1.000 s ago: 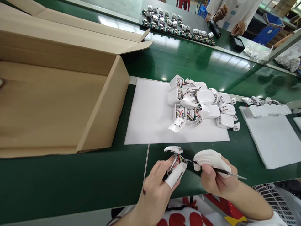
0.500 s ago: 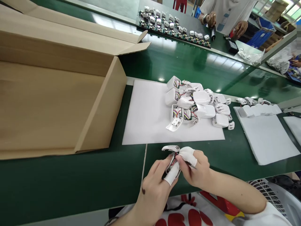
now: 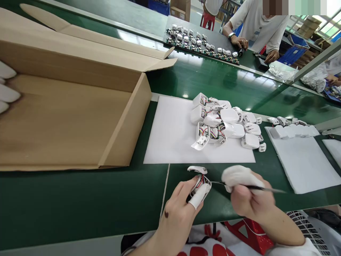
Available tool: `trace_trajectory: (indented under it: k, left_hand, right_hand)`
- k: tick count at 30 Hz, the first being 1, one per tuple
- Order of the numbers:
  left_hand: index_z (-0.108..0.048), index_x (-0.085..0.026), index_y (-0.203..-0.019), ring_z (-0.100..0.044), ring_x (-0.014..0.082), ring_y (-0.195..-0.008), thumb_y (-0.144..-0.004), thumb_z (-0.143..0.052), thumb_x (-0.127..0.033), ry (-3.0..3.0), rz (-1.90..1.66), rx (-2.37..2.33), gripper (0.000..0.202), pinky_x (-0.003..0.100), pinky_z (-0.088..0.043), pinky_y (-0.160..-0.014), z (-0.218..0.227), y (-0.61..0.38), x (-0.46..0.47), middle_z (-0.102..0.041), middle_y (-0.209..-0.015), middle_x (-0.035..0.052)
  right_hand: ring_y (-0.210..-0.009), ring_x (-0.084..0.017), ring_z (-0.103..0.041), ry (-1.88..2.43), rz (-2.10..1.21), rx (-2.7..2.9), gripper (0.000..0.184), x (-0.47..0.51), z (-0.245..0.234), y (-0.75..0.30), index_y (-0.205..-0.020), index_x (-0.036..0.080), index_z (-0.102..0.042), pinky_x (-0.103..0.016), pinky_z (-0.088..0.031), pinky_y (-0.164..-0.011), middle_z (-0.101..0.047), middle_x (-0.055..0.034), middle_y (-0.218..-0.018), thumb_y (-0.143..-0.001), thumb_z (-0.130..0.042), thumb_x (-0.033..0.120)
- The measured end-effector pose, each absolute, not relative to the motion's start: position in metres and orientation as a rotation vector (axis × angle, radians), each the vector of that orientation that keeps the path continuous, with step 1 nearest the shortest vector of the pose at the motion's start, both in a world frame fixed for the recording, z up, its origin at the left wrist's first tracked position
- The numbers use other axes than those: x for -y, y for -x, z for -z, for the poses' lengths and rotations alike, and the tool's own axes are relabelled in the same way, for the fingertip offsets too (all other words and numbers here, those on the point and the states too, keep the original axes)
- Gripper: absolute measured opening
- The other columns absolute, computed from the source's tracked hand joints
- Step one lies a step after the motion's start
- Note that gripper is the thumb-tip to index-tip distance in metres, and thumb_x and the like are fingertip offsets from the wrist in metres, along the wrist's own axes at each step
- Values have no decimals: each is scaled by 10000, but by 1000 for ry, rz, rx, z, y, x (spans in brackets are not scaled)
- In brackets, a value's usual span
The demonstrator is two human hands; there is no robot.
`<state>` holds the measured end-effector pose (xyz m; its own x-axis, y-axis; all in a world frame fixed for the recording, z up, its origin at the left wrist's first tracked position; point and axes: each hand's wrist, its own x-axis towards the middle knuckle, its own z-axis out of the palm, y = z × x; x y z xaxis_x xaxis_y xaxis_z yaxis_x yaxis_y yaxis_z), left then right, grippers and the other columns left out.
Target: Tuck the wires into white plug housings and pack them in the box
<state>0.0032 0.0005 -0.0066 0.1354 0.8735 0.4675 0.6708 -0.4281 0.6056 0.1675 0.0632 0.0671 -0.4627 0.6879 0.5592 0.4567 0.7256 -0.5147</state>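
My left hand is closed round a small open white casing with coloured wires showing inside; its thumb wears a white finger cot. My right hand, with white cots on its fingers, pinches thin metal tweezers whose tip points into the casing. A loose white cover piece lies on the green belt just beyond the casing. A pile of several like white casings lies on a white foam sheet further out.
A large open cardboard box fills the left; gloved fingertips show at its left edge. A second foam sheet with white parts lies right. Across the belt a person in white works beside a tray of small parts.
My right hand, which had closed in on the casing half a second ago, has drawn back to the right with the tweezers. Gloved fingertips have appeared at the box's left edge.
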Motion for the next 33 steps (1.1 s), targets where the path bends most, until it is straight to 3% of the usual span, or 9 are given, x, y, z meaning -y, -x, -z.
trace_trajectory:
  k: [10, 17, 24, 29, 33]
  left_hand:
    - [-543, -141, -1129, -579, 178, -896, -848, -517, -50, -2136, -1151, -1467, 297, 255, -533, -750, 7, 1, -3, -590, -1040, 83]
    - [-542, -126, -1139, -580, 181, -915, -843, -535, -53, -2135, -1135, -1471, 305, 265, -534, -775, 8, 0, -1, -590, -1079, 92]
    - [-566, -135, -1103, -599, 188, -887, -843, -532, -62, -2183, -1160, -1509, 272, 281, -555, -737, 9, -2, -1, -599, -1065, 95]
    - [-564, -145, -1099, -595, 184, -879, -843, -511, -47, -2191, -1171, -1476, 280, 268, -560, -724, 7, -4, -1, -606, -1056, 95]
    - [-585, -153, -1075, -597, 187, -862, -832, -506, -28, -2179, -1144, -1500, 284, 282, -558, -715, 4, -5, -1, -612, -1058, 96]
  right_hand:
    - [-537, -123, -577, 565, -271, 2169, 251, -89, -39, -143, -782, 160, -512, -222, -422, -444, -608, -27, -594, -979, -371, 226]
    - [-535, -136, -536, 789, -23, 2131, 207, -70, -28, -148, -795, 148, -525, -245, -423, -473, -606, -39, -608, -935, -375, 120]
    - [-413, -111, -403, 851, -52, 2070, 248, -66, -15, -141, -691, 187, -461, -255, -290, -403, -498, 19, -502, -920, -413, 105]
    - [-458, -141, -506, 746, 51, 2085, 171, -63, -20, -151, -779, 156, -524, -262, -412, -440, -570, -25, -546, -903, -419, 100]
    - [-554, -174, -603, 722, -117, 2075, 118, -57, -45, -168, -870, 174, -543, -298, -521, -519, -615, -35, -615, -899, -431, 149]
